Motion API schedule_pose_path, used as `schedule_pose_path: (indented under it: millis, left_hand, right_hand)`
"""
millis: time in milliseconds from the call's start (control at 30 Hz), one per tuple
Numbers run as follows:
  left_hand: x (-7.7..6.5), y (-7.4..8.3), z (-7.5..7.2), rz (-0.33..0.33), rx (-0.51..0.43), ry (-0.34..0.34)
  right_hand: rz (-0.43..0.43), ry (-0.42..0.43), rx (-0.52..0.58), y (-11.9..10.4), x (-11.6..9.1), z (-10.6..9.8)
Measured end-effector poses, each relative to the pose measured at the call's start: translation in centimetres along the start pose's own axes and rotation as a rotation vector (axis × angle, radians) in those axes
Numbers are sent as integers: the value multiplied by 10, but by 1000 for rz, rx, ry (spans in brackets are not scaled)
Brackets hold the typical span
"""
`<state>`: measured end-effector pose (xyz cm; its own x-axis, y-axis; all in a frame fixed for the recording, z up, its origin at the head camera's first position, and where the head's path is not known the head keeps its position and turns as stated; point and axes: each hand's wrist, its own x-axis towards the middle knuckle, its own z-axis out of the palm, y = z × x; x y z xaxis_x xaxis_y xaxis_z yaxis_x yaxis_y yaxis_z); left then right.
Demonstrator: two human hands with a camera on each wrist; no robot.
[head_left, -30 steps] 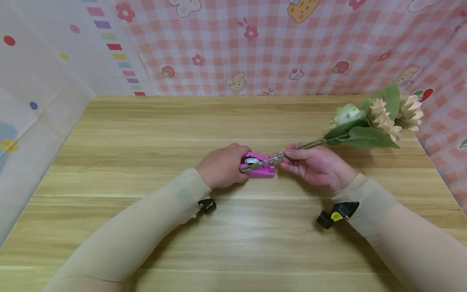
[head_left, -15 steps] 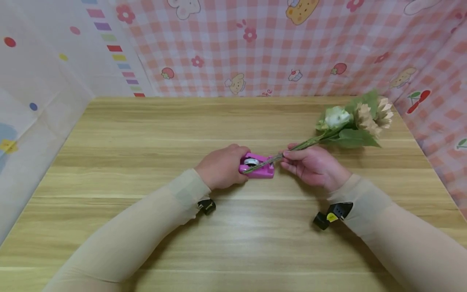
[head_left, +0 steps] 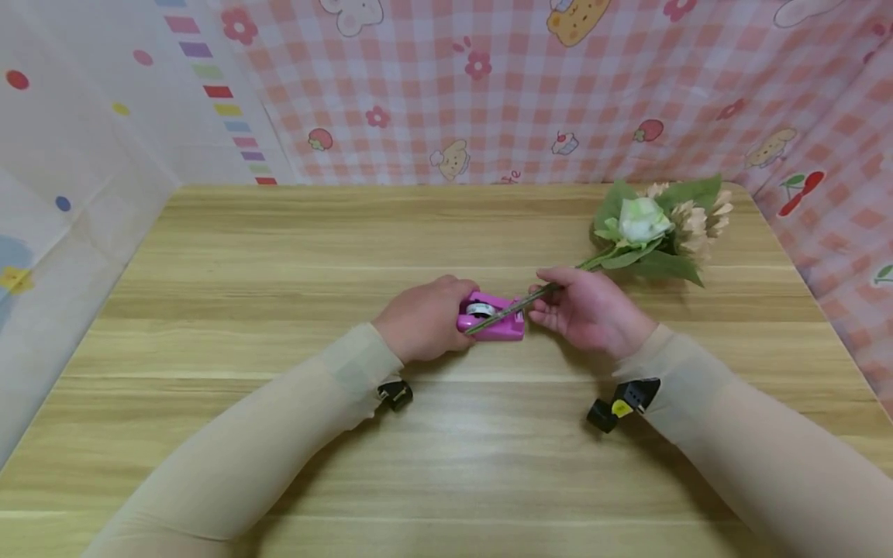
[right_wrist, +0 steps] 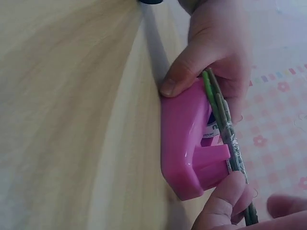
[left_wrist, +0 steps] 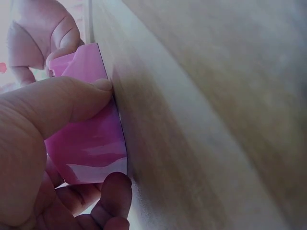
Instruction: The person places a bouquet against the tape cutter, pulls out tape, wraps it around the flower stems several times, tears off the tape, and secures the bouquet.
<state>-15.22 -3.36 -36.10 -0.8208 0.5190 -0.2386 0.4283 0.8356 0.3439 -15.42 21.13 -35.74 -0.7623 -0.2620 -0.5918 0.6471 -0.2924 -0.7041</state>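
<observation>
My left hand grips the rear end of a pink tape dispenser that stands on the table. Thumb and fingers lie along its sides in the left wrist view. A white tape roll sits inside the dispenser. My right hand holds a bouquet of artificial flowers by its stems, its thumb lifted toward the blooms. The stems slant over the dispenser, their cut ends near my left hand. Shiny clear tape is wrapped round them, close to the dispenser's cutting edge.
The wood-grain table reaches back to a pink checked cloth. A white dotted cloth hangs on the left. Black wrist cameras, such as the right one, sit low at each wrist.
The bouquet has turned in my right hand, its blooms swinging left and the white flower facing up more. My right hand has shifted slightly left; the left hand and dispenser stay put.
</observation>
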Motion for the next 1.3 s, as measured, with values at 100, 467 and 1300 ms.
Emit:
schedule_pose_path:
  millis: [100,467,1300]
  left_hand:
    - [0,0,0,0,3,-1]
    - [0,2,-1,-12,4,-9]
    - [0,0,0,-7,8,-5]
  right_hand:
    - [-3,26,4,0,4,3]
    - [44,61,-189,-1,7,2]
    - [-6,-98,-144,-6,-3,-11]
